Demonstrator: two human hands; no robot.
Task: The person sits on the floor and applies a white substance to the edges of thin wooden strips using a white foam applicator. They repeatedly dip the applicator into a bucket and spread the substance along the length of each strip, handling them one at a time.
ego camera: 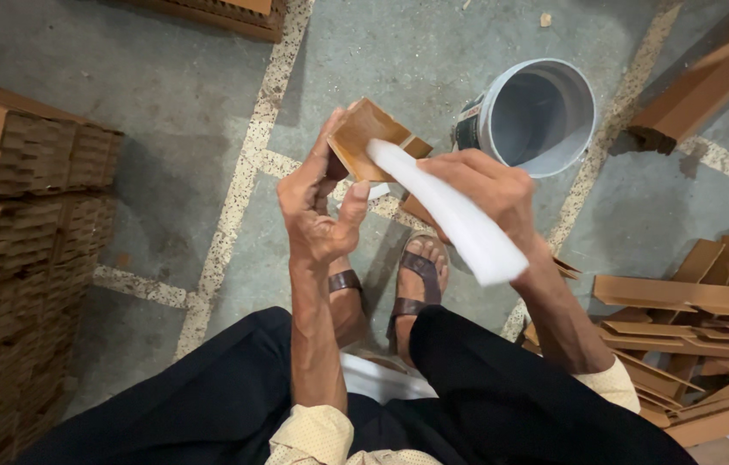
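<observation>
My left hand [320, 205] holds a small brown cardboard piece [366, 136] up in front of me, thumb and fingers gripping its left edge. My right hand [487, 191] grips a white stick-like tool [459, 220] whose upper end rests on the face of the cardboard piece. A grey plastic bucket [545, 129] stands on the concrete floor just beyond my right hand, its inside coated pale. My sandalled feet [416, 280] show below the hands.
Tall stacks of folded brown cardboard [20, 215] fill the left side. Loose cardboard corner pieces [683, 327] lie scattered at the right, a long angled piece [709, 77] at the top right, and another stack [235, 13] at the top edge.
</observation>
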